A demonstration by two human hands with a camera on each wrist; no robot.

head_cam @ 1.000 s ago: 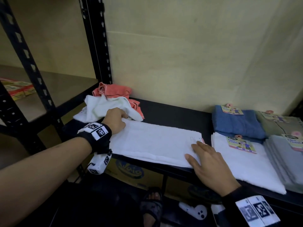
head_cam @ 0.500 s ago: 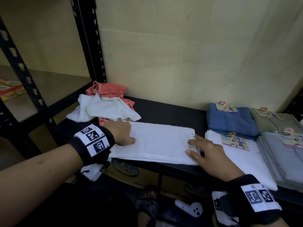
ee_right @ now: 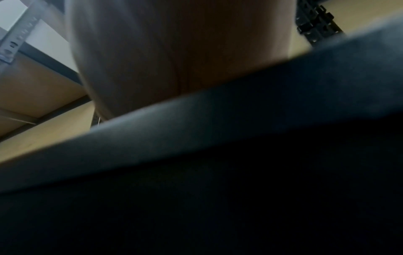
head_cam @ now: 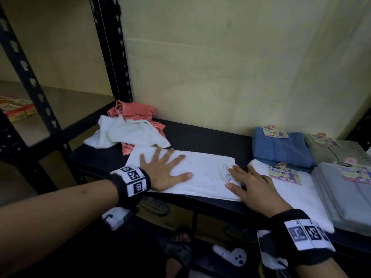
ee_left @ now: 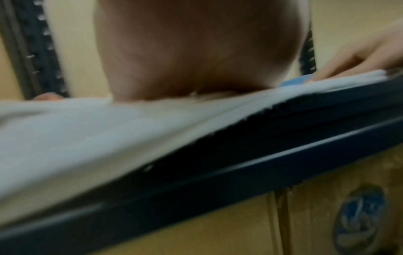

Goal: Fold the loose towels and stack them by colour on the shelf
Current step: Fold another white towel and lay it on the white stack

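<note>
a black metal shelf (head_cam: 204,137) stood against a pale yellow wall (head_cam: 220,67), with perforated black uprights (head_cam: 108,47) at its left end. a half-folded white towel (head_cam: 202,175) lay flat along the front edge of the shelf board, a printed label (head_cam: 227,171) showing near its right end. the left hand (head_cam: 163,171) rested palm-down on the left part of this towel, fingers straight and spread, gripping nothing. the right hand (head_cam: 255,189) lay flat at the towel's right end, fingers extended, fingertips touching the label area, also gripping nothing. in the left wrist view the palm (ee_left: 196,51) pressed onto the white cloth (ee_left: 87,134) at the shelf edge (ee_left: 240,176); the right wrist view was dark and blurred and showed only the wrist above the shelf edge.

behind the left hand, a crumpled white towel (head_cam: 130,133) sat on top of a loose coral-pink towel (head_cam: 130,110), both unfolded, at the shelf's left rear corner. to the right, folded stacks stood side by side: a white stack (head_cam: 297,199) at the front, just beside the right hand, with a "face towel" tag (head_cam: 284,174); a blue stack (head_cam: 281,149) behind it; a grey stack (head_cam: 345,197) at the far right front; and a greenish-grey stack (head_cam: 339,151) behind that.

below the shelf stood a cardboard box (ee_left: 327,215) with a blue logo.
</note>
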